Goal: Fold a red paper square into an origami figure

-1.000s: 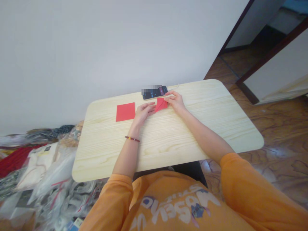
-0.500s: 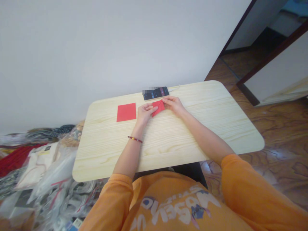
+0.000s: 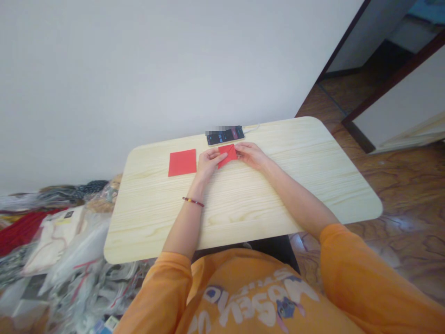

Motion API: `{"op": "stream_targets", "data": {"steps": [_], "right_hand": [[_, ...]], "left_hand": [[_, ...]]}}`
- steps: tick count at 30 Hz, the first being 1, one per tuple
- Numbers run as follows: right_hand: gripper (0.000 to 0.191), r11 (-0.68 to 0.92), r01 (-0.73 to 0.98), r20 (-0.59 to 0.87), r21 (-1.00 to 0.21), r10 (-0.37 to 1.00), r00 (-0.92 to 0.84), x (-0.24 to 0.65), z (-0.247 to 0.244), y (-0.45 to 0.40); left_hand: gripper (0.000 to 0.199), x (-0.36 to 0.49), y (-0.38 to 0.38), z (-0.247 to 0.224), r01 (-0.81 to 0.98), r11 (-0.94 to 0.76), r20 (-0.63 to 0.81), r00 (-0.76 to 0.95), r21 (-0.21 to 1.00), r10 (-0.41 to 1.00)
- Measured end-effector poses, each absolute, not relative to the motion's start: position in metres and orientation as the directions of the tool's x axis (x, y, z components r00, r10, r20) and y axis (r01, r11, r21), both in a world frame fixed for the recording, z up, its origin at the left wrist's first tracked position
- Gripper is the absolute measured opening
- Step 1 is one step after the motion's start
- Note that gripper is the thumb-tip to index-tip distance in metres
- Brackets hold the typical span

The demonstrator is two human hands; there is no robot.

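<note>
Between my hands is a small folded red paper point(image 3: 227, 154), with a diagonal crease or edge across its face. My left hand point(image 3: 208, 162) grips its left side, thumb on top and fingers behind. At its right edge my right hand point(image 3: 251, 154) pinches the paper near the upper corner. A flat red paper square point(image 3: 182, 163) lies on the table to the left of my left hand, apart from it.
A phone point(image 3: 225, 135) with a lit screen and a white cable lies at the back of the pale wooden table point(image 3: 243, 204), against the wall. Bagged clothes and plastic bags point(image 3: 83, 260) are piled on the left. A doorway stands at the right.
Both hands and the folded paper have shifted very slightly left. My right hand's fingers have moved a little lower along the paper's right edge. The flat red square has not moved.
</note>
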State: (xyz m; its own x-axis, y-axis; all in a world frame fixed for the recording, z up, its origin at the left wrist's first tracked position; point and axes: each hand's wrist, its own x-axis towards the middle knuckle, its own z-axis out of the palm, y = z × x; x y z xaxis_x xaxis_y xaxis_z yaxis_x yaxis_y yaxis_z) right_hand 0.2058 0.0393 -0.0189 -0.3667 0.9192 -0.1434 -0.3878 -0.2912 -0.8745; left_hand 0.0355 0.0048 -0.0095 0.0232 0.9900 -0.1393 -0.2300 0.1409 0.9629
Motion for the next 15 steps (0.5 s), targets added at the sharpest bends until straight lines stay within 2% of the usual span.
{"op": "stream_targets", "data": {"steps": [11,15], "right_hand": [[0.030,-0.325,-0.396,-0.140,-0.859,0.893,-0.428,0.2059,-0.0201,0.0364],[0.029,-0.338,-0.386,-0.141,-0.858,0.879,-0.456,0.2059,-0.0186,0.0358]], "left_hand": [[0.038,0.0355,0.0050,-0.0136,-0.261,0.117,-0.092,0.108,0.958,0.990],[0.042,0.0353,0.0059,-0.0151,-0.267,0.121,-0.093,0.117,0.956,0.989]]}}
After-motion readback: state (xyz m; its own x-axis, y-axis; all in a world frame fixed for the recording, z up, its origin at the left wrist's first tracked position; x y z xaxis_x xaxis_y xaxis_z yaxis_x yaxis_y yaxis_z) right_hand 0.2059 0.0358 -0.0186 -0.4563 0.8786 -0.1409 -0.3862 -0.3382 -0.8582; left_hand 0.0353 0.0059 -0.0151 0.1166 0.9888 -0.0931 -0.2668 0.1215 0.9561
